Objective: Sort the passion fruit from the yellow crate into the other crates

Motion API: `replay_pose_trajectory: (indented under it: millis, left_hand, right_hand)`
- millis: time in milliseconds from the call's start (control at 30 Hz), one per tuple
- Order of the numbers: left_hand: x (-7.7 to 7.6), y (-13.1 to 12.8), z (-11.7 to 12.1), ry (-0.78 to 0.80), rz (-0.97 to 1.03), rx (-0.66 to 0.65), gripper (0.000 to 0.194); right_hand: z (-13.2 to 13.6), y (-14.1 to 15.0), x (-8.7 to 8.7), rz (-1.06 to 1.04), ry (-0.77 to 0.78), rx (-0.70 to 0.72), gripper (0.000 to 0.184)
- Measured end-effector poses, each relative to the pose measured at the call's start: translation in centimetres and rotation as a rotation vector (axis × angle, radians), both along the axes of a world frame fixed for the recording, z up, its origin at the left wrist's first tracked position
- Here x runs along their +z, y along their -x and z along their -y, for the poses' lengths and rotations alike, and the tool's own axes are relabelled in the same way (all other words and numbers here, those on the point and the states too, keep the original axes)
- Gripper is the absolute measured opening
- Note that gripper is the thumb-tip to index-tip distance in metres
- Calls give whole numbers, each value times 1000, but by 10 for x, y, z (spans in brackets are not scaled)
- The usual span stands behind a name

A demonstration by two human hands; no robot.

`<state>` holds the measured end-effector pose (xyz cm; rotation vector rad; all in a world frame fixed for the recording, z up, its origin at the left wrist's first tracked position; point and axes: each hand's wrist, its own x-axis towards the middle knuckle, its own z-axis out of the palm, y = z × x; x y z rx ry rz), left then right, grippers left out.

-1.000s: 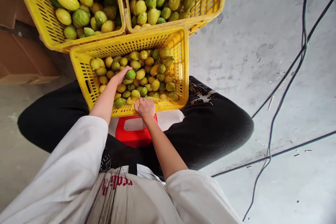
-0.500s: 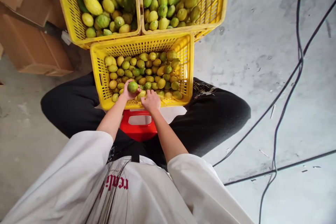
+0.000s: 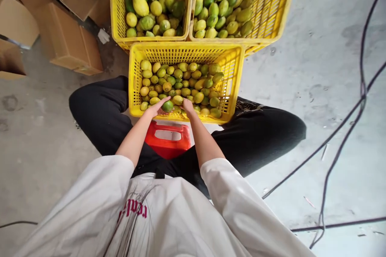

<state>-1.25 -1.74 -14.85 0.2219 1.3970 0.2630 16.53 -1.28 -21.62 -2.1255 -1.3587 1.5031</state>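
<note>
Cupping a green lemon [image 3: 167, 106] in my left hand [image 3: 158, 107], I have it low in the front yellow crate [image 3: 187, 45], near the side closest to the wearer. That grip is curved around the fruit rather than spread flat. My right hand [image 3: 188, 107] is just beside it, its fingers bent down at a yellow lemon [image 3: 177, 99]; they are partly hidden, so I can't tell whether they pinch it or only touch it. Compared with half a second ago, the hands have opened a little apart, so the yellow lemon shows more plainly between them.

The other lemons lie loose in one uneven layer, oval to nearly round, from lemon yellow to dull green, their skins faintly glossy. The crate is stiff plastic with slotted walls and a smooth, rounded rim. Beyond it stand a left rear crate [image 3: 150, 39] and a right rear crate [image 3: 268, 8], both holding more fruit, some of it longer and ribbed. A glossy red plastic stool [image 3: 167, 149] shows between the black trouser legs [image 3: 99, 108]. Matt brown cardboard boxes [image 3: 72, 40] sit off to the left on scuffed grey floor [image 3: 316, 48].
</note>
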Motion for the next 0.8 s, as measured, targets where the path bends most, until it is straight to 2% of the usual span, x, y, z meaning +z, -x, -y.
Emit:
replay_pose_trajectory:
  millis: [67, 133, 233, 367, 467, 533, 667, 800]
  left_hand:
    - [1, 2, -1, -55, -7, 19, 34]
    - [0, 1, 1, -141, -156, -9, 22]
    - [-1, -7, 5, -208, -388, -106, 9]
    - [6, -18, 13, -312, -538, -170, 15]
    - [17, -25, 21, -427, -760, -315, 12]
    - [23, -28, 28, -468, -866, -421, 18]
    - [25, -33, 39, -568, -866, -536, 24]
    - [21, -37, 43, -611, -832, -616, 28]
  right_hand:
    - [1, 0, -4, 53, 35, 45, 43]
    - [2, 1, -2, 104, 71, 106, 46]
    - [4, 7, 7, 131, 86, 256, 38]
    - [11, 15, 23, 170, 40, 457, 37]
    - [15, 19, 34, 223, 7, 539, 44]
    - [15, 21, 39, 254, -22, 582, 48]
    - [14, 21, 39, 296, -99, 648, 53]
    - [9, 21, 28, 268, -106, 580, 56]
